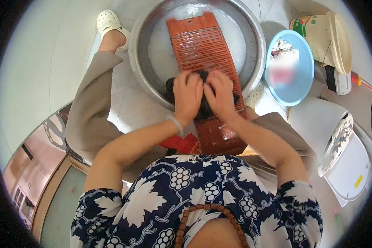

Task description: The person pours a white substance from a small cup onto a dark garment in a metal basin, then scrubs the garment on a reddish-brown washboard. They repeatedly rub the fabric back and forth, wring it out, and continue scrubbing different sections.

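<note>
A reddish-brown ribbed washboard (201,52) slants out of a round metal basin (136,59), its wet lower end towards my lap. Whitish, sudsy water (161,52) fills the basin's bottom. Bunched on the ridges is a piece of black cloth (204,108), partly covered by my hands. My left hand (187,93) grips the cloth on the left side, fingers curled. Close beside it, my right hand (218,91) grips the same cloth, slightly blurred. What lies beneath my palms is hidden.
Right of the basin stands a light-blue plastic tub (307,71) with white and pinkish cloth in it. Beyond it is a large lidded pail (322,40). A white toilet (344,164) stands at the right. Red cloth (183,143) lies by my lap; a wood-framed door (55,192) is at lower left.
</note>
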The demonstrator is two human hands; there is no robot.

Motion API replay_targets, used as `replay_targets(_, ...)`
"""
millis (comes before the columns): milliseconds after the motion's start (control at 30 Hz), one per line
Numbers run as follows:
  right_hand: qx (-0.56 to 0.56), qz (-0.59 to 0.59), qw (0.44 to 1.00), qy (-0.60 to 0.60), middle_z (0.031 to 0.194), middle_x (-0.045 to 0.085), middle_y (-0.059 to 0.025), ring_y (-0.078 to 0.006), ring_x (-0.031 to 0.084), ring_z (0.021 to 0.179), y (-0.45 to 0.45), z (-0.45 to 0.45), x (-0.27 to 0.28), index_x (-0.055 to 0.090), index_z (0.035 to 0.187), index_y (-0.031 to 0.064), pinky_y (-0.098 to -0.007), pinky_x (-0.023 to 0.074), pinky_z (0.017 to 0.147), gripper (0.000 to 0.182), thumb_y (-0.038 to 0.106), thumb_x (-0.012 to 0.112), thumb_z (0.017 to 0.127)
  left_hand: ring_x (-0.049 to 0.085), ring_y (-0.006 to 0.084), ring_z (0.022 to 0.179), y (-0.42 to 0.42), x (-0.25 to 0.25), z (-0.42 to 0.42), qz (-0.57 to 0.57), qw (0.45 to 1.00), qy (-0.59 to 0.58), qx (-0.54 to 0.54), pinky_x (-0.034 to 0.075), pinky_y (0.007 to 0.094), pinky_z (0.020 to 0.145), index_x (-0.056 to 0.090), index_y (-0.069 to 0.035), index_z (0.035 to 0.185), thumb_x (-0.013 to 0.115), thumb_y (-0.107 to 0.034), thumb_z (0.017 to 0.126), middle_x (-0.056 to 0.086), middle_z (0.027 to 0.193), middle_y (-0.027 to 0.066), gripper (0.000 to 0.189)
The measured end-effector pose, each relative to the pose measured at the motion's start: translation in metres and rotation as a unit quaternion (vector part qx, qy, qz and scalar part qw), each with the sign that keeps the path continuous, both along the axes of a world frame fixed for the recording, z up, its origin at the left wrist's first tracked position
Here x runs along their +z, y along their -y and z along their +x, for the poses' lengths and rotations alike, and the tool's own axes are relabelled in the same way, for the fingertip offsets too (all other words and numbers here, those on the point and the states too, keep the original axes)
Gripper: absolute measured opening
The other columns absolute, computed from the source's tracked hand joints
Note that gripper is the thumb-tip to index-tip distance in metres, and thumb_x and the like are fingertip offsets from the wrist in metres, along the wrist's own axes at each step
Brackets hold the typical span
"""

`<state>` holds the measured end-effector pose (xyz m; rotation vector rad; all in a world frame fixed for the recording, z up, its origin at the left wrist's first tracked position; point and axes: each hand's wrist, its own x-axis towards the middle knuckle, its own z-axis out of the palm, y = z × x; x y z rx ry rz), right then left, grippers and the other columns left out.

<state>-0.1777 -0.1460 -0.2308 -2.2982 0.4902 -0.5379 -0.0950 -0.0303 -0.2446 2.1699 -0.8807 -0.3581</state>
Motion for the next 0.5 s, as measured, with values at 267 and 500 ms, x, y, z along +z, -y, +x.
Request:
replay_targets(267, -0.129, -0.17, 0.976, -0.036, 0.081, 0.063, -0.0149, -0.0365, 0.061, 0.081, 0.081, 0.101, -0.077, 0.063, 0.085, 0.0065, -0.0481, 0.0472, 0.073, 0.018, 0.024, 0.059, 0.089, 0.053, 0.0367, 0.106, 0.111, -0.068, 0.097, 0.019, 0.973, 0.228, 0.036, 0.041, 0.0483, 0.089, 0.06, -0.007, 0.094, 0.057, -0.025, 0.09, 0.056, 0.117, 0.0154, 0.019)
replay_targets(500, -0.039, 0.027, 0.998, -0.032, 0.095, 0.063, -0.018, -0.0391, 0.06, 0.09, 0.047, 0.035, -0.028, 0.062, 0.097, 0.0018, -0.0478, 0.047, 0.079, 0.022, 0.022, 0.063, 0.088, 0.053, 0.0401, 0.101, 0.058, -0.017, 0.053, -0.003, 1.0, -0.006, 0.013, 0.041, 0.0504, 0.088, 0.061, -0.004, 0.092, 0.054, -0.028, 0.095, 0.06, 0.105, 0.0196, 0.025)
